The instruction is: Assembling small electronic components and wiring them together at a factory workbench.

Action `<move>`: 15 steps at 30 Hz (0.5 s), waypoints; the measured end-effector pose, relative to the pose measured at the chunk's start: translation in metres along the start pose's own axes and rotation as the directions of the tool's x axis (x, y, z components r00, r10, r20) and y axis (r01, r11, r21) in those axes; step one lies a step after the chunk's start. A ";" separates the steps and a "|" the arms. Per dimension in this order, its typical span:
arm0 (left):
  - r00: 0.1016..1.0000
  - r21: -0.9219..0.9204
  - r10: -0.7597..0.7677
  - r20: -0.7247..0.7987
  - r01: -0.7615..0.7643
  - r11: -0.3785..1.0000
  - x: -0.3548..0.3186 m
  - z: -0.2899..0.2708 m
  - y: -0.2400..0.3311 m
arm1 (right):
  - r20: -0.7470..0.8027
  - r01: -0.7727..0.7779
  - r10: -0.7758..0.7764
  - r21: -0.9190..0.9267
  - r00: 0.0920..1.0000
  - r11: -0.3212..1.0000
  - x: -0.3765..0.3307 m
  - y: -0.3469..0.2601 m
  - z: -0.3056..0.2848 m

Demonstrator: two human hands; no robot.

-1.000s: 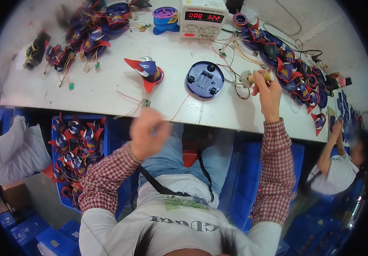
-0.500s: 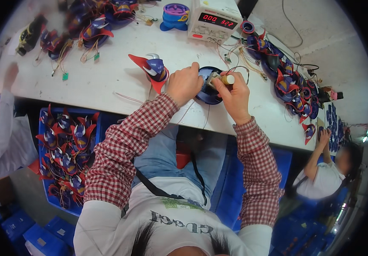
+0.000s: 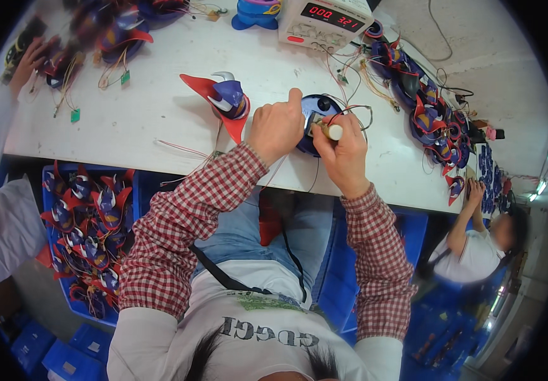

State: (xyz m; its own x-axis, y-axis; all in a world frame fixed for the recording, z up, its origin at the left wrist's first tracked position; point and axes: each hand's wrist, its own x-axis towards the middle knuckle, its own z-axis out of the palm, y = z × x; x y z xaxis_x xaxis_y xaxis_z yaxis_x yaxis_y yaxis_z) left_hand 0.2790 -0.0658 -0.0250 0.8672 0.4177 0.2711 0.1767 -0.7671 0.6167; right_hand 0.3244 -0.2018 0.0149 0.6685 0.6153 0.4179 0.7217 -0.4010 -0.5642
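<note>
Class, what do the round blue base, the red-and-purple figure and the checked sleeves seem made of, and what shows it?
Round blue base: probably hard plastic, smooth, slightly glossy; its surface catches the light.
Red-and-purple figure: likely plastic, perhaps painted; highlights shine on its curves.
Checked sleeves: matte fabric, probably woven; they crease along the forearms.

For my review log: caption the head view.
Left hand at a round blue base, right hand holding a pale-ended piece over it, on a white table.

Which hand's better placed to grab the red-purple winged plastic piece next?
Probably your left hand: it's nearer the winged piece; your right hand holds a cream cylindrical object at the round purple plastic base.
</note>
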 end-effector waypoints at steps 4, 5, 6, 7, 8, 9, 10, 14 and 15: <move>0.999 0.026 0.034 0.008 -0.035 0.999 0.005 -0.005 0.004 | 0.010 0.044 -0.044 0.010 0.999 0.999 0.017 0.007 -0.001; 0.999 0.032 0.034 0.013 -0.035 0.999 0.003 -0.005 0.004 | 0.008 0.039 -0.039 0.017 0.999 0.999 0.017 0.010 0.000; 0.999 0.005 0.033 0.031 -0.033 0.999 0.002 -0.007 0.004 | 0.006 0.049 -0.049 0.021 0.999 0.999 0.016 0.012 0.001; 0.998 -0.020 0.032 0.046 -0.031 0.999 0.000 -0.010 0.004 | 0.004 0.061 -0.061 0.027 0.998 0.998 0.017 0.013 0.002; 0.998 -0.042 0.030 0.059 -0.028 0.999 -0.001 -0.015 0.003 | 0.001 0.076 -0.076 0.035 0.997 0.997 0.017 0.013 0.002; 0.997 -0.062 0.028 0.069 -0.024 0.998 -0.003 -0.021 0.003 | -0.003 0.093 -0.093 0.044 0.996 0.995 0.019 0.014 0.003; 0.994 -0.089 0.112 0.012 -0.111 0.990 -0.012 -0.031 0.005 | -0.010 0.129 -0.128 0.024 0.992 0.991 0.020 0.017 0.004; 0.901 -0.110 0.407 -0.153 -0.424 0.899 -0.083 -0.084 0.007 | 0.014 0.062 -0.062 0.047 0.998 0.997 0.022 0.033 -0.011; 0.923 -0.160 0.336 -0.189 -0.367 0.916 -0.106 -0.091 0.000 | 0.058 -0.017 0.014 0.052 0.998 0.998 0.021 0.035 -0.014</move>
State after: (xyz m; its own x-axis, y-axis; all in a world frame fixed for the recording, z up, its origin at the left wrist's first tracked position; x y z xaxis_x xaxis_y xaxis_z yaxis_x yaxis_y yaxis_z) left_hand 0.1450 -0.0658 0.0141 0.7714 0.2197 0.5973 -0.2306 -0.7782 0.5841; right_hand 0.3654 -0.2123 0.0137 0.6672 0.6479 0.3675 0.6996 -0.3757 -0.6078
